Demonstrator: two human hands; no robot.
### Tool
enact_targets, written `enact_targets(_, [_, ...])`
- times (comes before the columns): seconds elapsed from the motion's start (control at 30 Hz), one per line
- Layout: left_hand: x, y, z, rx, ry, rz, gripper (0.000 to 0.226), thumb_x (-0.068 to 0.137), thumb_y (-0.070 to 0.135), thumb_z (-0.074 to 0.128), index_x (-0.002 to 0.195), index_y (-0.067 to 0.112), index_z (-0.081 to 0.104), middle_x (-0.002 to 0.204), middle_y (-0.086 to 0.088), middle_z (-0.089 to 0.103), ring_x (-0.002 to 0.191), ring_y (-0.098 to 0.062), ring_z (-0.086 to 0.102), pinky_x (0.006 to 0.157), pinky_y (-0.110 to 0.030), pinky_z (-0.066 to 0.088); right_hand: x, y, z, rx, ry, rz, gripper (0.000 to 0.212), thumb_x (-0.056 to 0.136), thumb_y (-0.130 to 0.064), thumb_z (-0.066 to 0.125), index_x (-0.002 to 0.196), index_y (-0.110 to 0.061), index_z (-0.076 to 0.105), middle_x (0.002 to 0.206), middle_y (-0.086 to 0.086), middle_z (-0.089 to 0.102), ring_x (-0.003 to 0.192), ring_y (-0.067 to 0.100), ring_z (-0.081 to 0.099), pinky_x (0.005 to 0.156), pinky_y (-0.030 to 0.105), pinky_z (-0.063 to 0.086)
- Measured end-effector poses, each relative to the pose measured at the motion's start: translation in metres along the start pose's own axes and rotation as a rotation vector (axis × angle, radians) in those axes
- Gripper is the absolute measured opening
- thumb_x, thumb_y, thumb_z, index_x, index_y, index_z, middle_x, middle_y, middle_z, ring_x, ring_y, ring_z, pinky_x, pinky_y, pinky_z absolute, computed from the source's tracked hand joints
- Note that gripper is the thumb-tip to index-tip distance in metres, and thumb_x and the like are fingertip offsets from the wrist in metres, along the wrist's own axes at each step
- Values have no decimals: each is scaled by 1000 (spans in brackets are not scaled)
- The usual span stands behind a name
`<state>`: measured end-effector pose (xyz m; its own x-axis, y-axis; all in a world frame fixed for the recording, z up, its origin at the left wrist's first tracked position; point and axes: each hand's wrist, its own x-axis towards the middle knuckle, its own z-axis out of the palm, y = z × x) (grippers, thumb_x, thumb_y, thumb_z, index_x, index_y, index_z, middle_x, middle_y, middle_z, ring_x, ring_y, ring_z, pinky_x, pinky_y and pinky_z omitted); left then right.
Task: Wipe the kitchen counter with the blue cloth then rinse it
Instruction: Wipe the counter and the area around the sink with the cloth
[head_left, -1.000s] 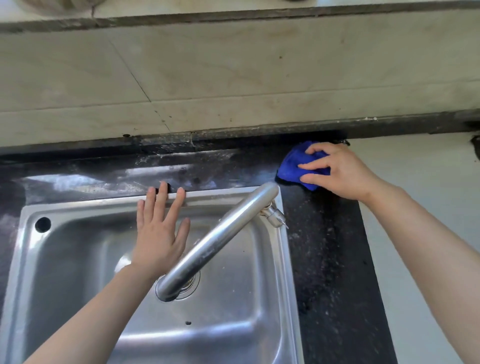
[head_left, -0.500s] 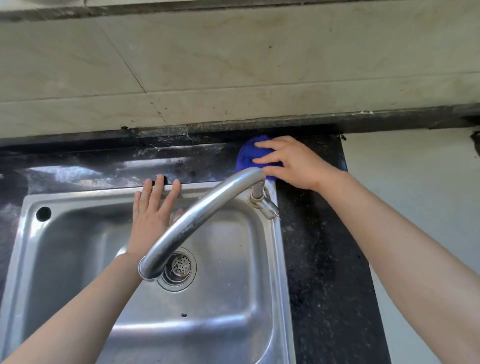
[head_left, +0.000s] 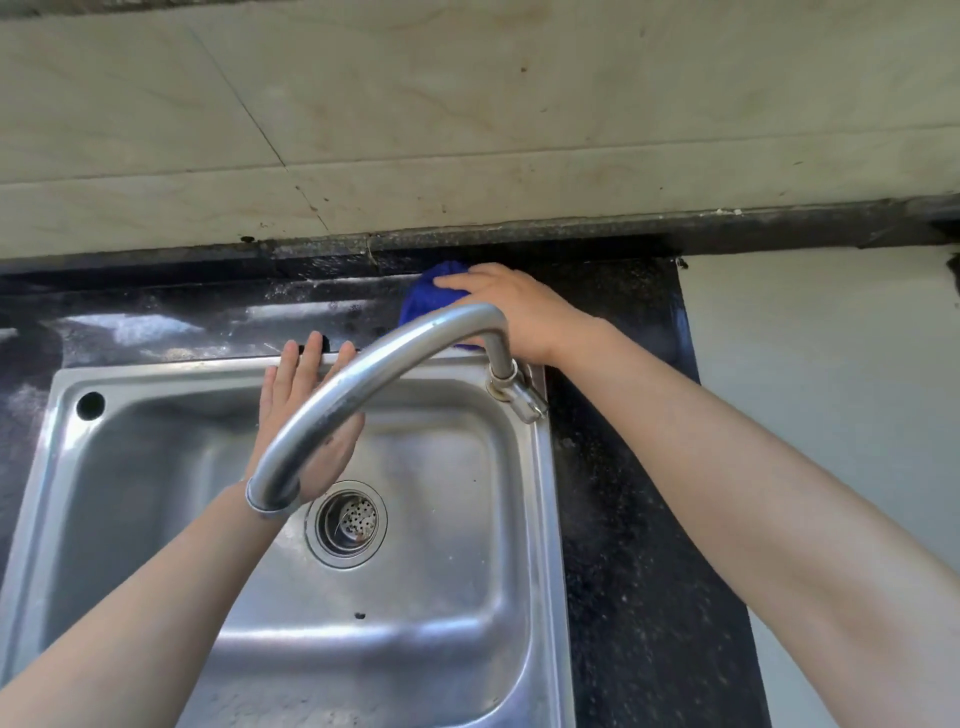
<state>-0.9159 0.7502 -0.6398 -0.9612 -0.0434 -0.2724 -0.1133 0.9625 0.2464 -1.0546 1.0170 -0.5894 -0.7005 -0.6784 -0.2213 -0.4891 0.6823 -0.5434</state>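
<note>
A bunched blue cloth lies on the black counter, on the strip behind the sink's back right corner. My right hand covers most of the cloth and grips it against the counter; only its left part shows. My left hand is flat with straight fingers, and its fingertips rest on the back rim of the steel sink. The faucet spout crosses in front of both hands and hides part of each.
The curved steel faucet rises from the sink's back right corner and arcs left over the basin, ending above the drain strainer. No water runs. A beige tiled wall stands right behind the counter. The counter ends at the right edge.
My right hand has slid the blue cloth leftward along the back strip, from right of the faucet base to behind it. The left hand stays on the sink rim.
</note>
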Motion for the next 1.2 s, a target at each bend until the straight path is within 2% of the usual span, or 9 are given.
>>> enact_targets(0.2, [-4, 3, 0, 62, 113, 81, 78, 90, 60, 29, 156, 19, 32, 158, -15, 31, 147, -39, 24, 119, -54, 18, -123, 73, 13, -64, 421, 487, 46, 94, -58, 52, 132, -34, 65, 154, -2, 47, 139, 31, 41, 114, 41, 32])
enact_targets(0.3, [-4, 5, -4, 77, 117, 96, 79, 89, 60, 28, 158, 20, 28, 163, -16, 21, 150, -38, 13, 121, -49, 6, -169, 53, 43, -67, 527, 620, 51, 97, -56, 41, 133, -28, 65, 155, 4, 46, 140, 35, 38, 113, 46, 32])
enact_targets(0.43, [-4, 9, -4, 49, 61, 79, 80, 87, 64, 27, 160, 32, 15, 168, -5, 2, 154, -27, -7, 120, -37, -12, -201, -6, 103, -73, 599, 614, 36, 98, -43, 53, 121, -19, 68, 149, 10, 51, 136, 39, 41, 108, 50, 38])
enact_targets(0.6, [5, -9, 8, -76, -90, 87, 97, 79, 82, 34, 158, 41, -4, 165, 13, -18, 154, -22, -12, 124, -55, 0, -215, -58, 147, -149, 628, 647, 26, 96, -33, 60, 111, -12, 68, 137, 11, 59, 119, 36, 47, 92, 51, 50])
enact_targets(0.77, [-9, 0, -20, 147, -35, 255, 85, 95, 67, 34, 151, 37, -22, 167, -8, -14, 153, -30, -16, 121, -51, -14, -187, -106, 139, -127, 772, 704, 35, 97, -41, 51, 108, -13, 69, 126, 7, 64, 109, 35, 53, 91, 49, 50])
enact_targets(0.87, [-17, -39, -27, 257, 17, 348, 82, 93, 72, 17, 159, 29, -6, 168, -6, -7, 154, -29, -10, 120, -53, -16, -147, -147, 141, -161, 782, 571, 32, 96, -38, 56, 109, -12, 70, 126, 8, 63, 111, 35, 55, 96, 43, 45])
enact_targets(0.97, [-21, -90, -38, 323, 80, 384, 82, 95, 73, 14, 160, 26, 1, 168, -7, -2, 154, -31, -7, 120, -54, -15, -98, -171, 133, -120, 764, 541, 40, 97, -42, 50, 110, -10, 70, 122, 11, 63, 110, 35, 53, 102, 42, 40])
enact_targets(1.1, [-9, -150, -59, 452, 36, 373, 85, 92, 74, 7, 159, 25, -10, 167, -8, -14, 152, -31, -18, 120, -56, -15, -44, -188, 117, -7, 721, 602, 46, 97, -48, 45, 116, -13, 67, 129, 11, 60, 119, 38, 53, 103, 48, 43])
enact_targets(1.2, [0, -185, -64, 467, 38, 402, 91, 89, 79, 7, 160, 23, -9, 167, -7, -14, 151, -27, -21, 120, -56, -15, -18, -198, 116, 39, 748, 607, 31, 99, -38, 56, 118, -14, 66, 133, 7, 57, 121, 33, 50, 104, 37, 37])
